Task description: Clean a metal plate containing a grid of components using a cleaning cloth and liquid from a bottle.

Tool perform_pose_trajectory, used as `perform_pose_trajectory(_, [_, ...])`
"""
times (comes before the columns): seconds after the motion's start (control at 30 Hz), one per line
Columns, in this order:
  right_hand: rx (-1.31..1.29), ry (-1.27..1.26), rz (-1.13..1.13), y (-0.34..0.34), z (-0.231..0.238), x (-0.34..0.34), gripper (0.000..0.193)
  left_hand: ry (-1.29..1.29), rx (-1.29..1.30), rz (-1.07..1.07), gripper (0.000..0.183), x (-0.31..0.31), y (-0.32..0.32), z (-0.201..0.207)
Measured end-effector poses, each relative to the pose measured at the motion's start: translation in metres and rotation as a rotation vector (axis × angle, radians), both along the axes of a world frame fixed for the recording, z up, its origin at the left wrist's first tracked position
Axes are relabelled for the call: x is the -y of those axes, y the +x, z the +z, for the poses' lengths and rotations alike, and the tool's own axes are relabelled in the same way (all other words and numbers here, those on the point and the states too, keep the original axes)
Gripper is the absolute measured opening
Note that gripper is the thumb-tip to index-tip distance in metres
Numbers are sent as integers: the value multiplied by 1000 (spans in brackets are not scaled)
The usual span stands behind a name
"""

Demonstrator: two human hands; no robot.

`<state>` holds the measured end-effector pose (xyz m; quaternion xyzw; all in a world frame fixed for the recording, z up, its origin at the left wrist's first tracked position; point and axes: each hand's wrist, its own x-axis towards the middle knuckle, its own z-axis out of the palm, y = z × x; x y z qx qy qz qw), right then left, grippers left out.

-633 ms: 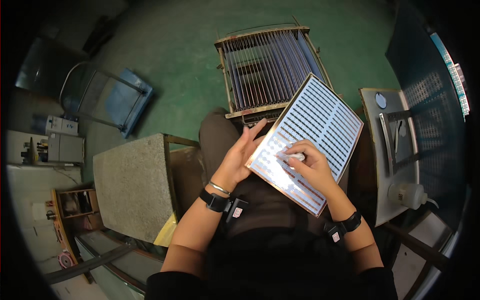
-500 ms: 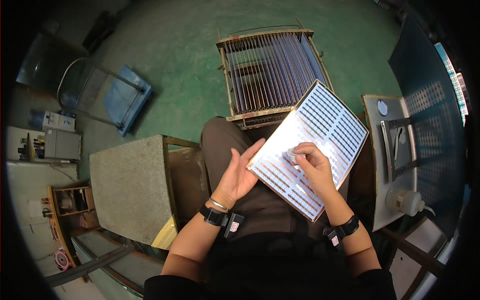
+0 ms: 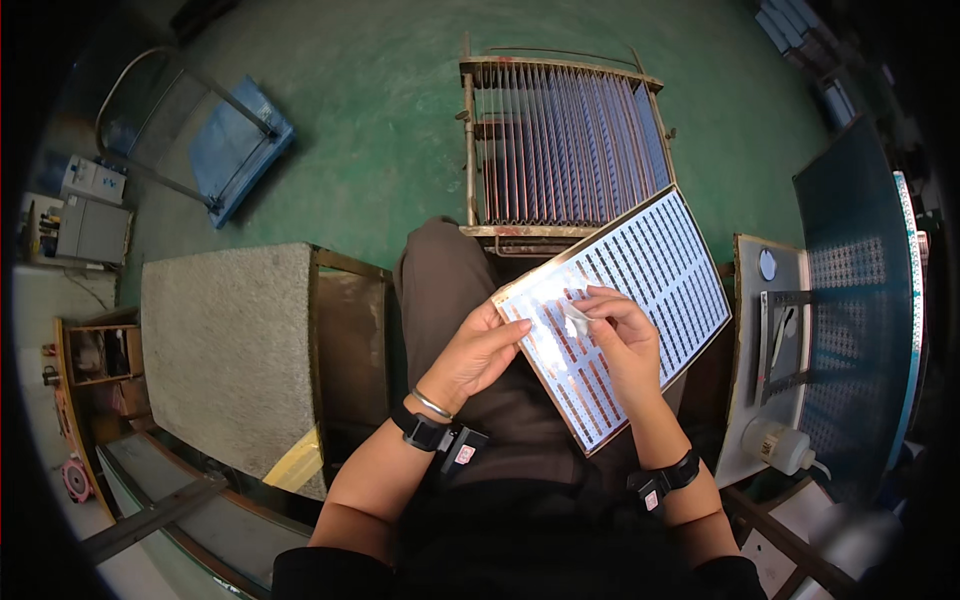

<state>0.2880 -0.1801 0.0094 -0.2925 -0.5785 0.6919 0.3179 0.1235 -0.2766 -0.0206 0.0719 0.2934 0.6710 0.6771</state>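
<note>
Left hand: grasping the patterned panel by its left edge, thumb on top
Right hand: pinching a white wad over the panel; contact unclear
Patterned panel: beneath the right hand, right of the left
Slotted rack: beyond both hands
Bottle: right of the right hand

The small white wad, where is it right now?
In the head view, the white wad is pinched in the right hand, over the left part of the patterned panel, right of the left hand.

panel: white, dark-dashed rows | wad: white | floor: green
</note>
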Motion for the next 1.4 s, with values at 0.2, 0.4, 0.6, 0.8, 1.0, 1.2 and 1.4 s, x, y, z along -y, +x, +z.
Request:
perform_pose_trajectory(0.2, [67,-154,-26,-16,6,0,13,-46,-21,-76,55,-6,-16,6])
perform_pose_trajectory(0.4, [135,-115,-23,-16,3,-11,12,53,-98,-149,53,-6,-25,12])
perform_pose_trajectory(0.6, [306,417,123,-27,5,-28,23,-46,-2,-59,53,6,-13,-4])
perform_pose_trajectory(0.8, [357,700,206,-40,0,-6,22,34,26,-66,56,17,5,-26])
perform_pose_trajectory(1.0, [322,1075,152,-64,-13,-5,30,23,5,-127,52,16,-6,-28])
perform_pose_trajectory(1.2, [390,1069,253,-55,-24,1,31,24,-81,-102,54,10,-7,-23])
perform_pose_trajectory(1.4, [381,1022,298,-65,-20,-4,31,16,-143,-88,58,13,-6,-35])
